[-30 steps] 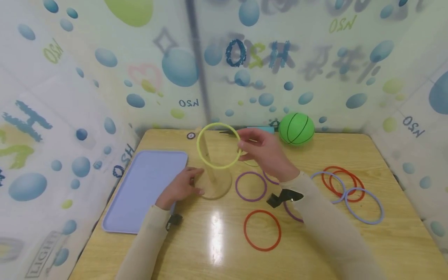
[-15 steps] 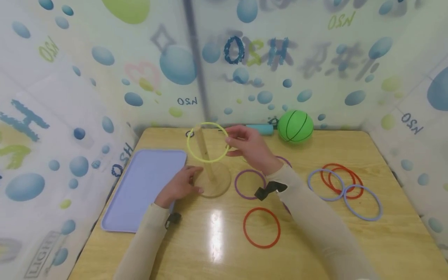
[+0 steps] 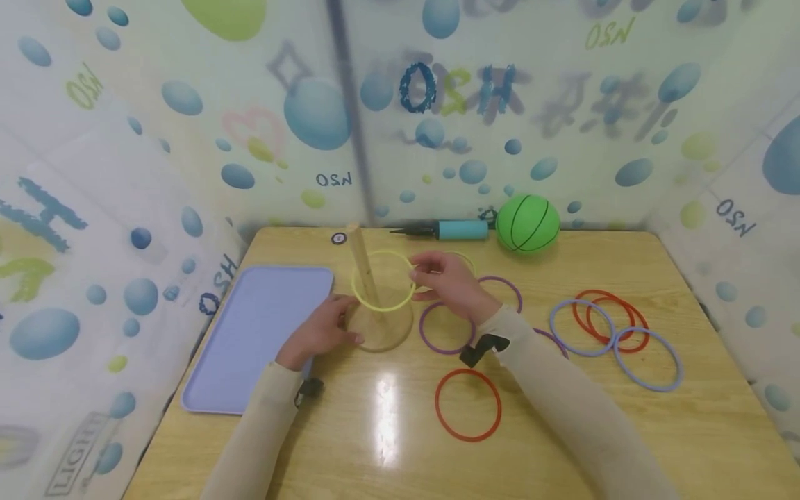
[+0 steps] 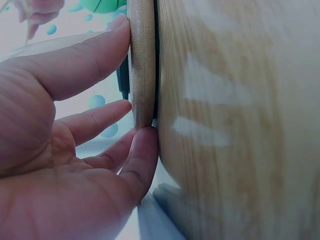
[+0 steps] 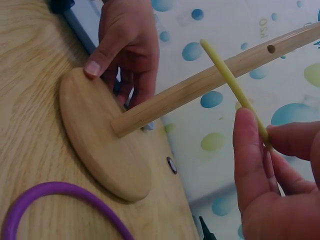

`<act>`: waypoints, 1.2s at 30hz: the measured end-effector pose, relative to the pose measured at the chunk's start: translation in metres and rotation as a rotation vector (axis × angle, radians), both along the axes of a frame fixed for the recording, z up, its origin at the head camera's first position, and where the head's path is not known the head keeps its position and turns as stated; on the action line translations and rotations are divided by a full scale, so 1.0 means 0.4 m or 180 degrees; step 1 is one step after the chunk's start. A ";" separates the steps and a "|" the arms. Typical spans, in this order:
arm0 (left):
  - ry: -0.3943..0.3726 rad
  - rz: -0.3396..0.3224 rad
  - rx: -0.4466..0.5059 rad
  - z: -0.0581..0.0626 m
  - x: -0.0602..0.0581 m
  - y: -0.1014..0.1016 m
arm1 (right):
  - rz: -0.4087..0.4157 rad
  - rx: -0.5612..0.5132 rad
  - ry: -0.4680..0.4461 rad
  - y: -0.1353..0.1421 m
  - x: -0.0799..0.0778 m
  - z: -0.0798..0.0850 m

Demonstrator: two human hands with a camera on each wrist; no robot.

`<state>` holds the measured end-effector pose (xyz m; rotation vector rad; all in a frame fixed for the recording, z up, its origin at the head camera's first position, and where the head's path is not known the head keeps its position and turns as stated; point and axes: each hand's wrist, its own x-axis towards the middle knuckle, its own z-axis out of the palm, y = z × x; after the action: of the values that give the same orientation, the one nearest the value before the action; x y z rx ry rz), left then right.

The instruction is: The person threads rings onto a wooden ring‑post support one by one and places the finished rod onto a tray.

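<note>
In the head view my right hand point(image 3: 455, 283) pinches a yellow ring point(image 3: 382, 309) between thumb and fingertips. The ring encircles the upright peg point(image 3: 359, 250) of a wooden stand, below the peg's top and above its round base point(image 3: 390, 335). Seen from the right wrist, the yellow ring point(image 5: 227, 75) appears edge-on, tilted across the peg point(image 5: 185, 95). My left hand point(image 3: 320, 332) holds the base's left edge. The left wrist view has its thumb and fingertips against the rim of the base point(image 4: 142, 65).
A lilac tray point(image 3: 256, 340) lies left of the stand. Purple rings point(image 3: 446, 351), a red ring point(image 3: 468, 439) and another yellow ring point(image 3: 469, 261) lie nearby. Red rings point(image 3: 644, 321) and blue rings point(image 3: 676, 361) overlap at right. Behind are a blue pump point(image 3: 462, 230) and green ball point(image 3: 528, 223).
My right hand has carried the yellow ring left to the peg, then down, so the peg's top now stands above it. The left hand has stayed at the base.
</note>
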<state>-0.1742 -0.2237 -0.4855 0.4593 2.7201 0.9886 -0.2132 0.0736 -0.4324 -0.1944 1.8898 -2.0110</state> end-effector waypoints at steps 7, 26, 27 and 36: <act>-0.0060 0.0006 0.0054 0.002 -0.003 0.002 | 0.0104 0.0249 -0.0092 0.009 -0.012 -0.072; -0.0047 -0.0020 -0.0056 0.005 0.002 0.006 | 0.0177 0.0721 -0.0267 0.024 -0.006 -0.143; -0.0055 -0.0016 -0.0046 0.006 0.001 0.006 | 0.0176 0.0777 -0.0233 0.024 -0.005 -0.142; -0.0131 -0.0013 -0.0016 0.004 -0.003 0.004 | 0.0101 0.1137 -0.0013 0.028 -0.011 -0.146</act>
<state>-0.1755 -0.2219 -0.4838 0.4387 2.6834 0.9790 -0.2176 0.0848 -0.4909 -0.1223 2.1866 -1.6160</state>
